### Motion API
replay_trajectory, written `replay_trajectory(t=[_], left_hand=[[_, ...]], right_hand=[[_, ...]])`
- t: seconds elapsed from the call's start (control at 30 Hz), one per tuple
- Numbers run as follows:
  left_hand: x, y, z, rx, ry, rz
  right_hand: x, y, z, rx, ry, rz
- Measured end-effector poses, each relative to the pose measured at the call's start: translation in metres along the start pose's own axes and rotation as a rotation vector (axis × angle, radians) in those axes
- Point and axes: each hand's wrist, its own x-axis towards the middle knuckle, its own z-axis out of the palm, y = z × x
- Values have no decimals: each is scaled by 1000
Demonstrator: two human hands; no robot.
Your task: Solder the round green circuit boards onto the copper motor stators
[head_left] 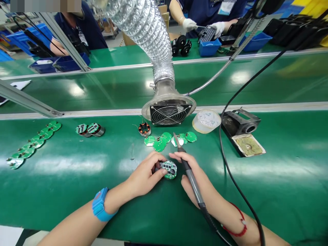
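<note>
My left hand (151, 172) wears a blue wristband and grips a round green circuit board assembly (170, 170) between thumb and fingers, its component side facing up. Just right of it, my right hand (191, 171) holds a soldering iron (193, 184), whose tip points up and away over the loose boards. Several round green boards (159, 144) lie beyond my hands. Near them stands a motor stator (145, 129) with copper windings. Two board-topped motor units (96, 129) sit further left.
A fume extractor (169, 114) hangs behind the boards. To its right are a tape roll (206, 121) and an iron stand (241, 123) with a sponge (248, 145). A black cable (222, 150) crosses the right side. Green boards (36, 141) line the left. Two people are across the bench.
</note>
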Motion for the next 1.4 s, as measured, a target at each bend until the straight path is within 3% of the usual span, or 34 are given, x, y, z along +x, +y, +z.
replay_trajectory(t=[0.2, 0.3, 0.37, 0.43, 0.57, 0.67, 0.73, 0.8, 0.97, 1.1, 1.27, 1.4], left_hand=[[-1, -1, -1, 279, -39, 279], [-2, 2, 2, 444, -114, 303], [-2, 4, -3, 472, -65, 302], [-3, 5, -15, 455, 114, 284], [0, -8, -62, 471, 634, 120], [5, -32, -100, 554, 843, -90], [9, -47, -116, 653, 821, -277], [11, -58, -123, 714, 796, -376], [10, -63, -121, 877, 809, -482], [1, -71, -137, 887, 766, -676], [-19, -85, -166, 823, 673, -673], [-28, -90, -176, 844, 712, -666]], right_hand=[[3, -2, -14, -174, 145, -112], [4, -2, -16, -218, 193, -139], [4, -1, -16, -226, 208, -152], [5, 1, -16, -229, 222, -147], [2, 5, -14, -227, 265, -118], [1, 6, -14, -229, 268, -116], [1, 5, -14, -234, 274, -120], [1, 3, -15, -239, 285, -105], [3, -1, -18, -287, 255, -128], [5, -1, -20, -318, 305, -156], [5, 0, -19, -352, 311, -167], [4, 4, -19, -359, 315, -166]])
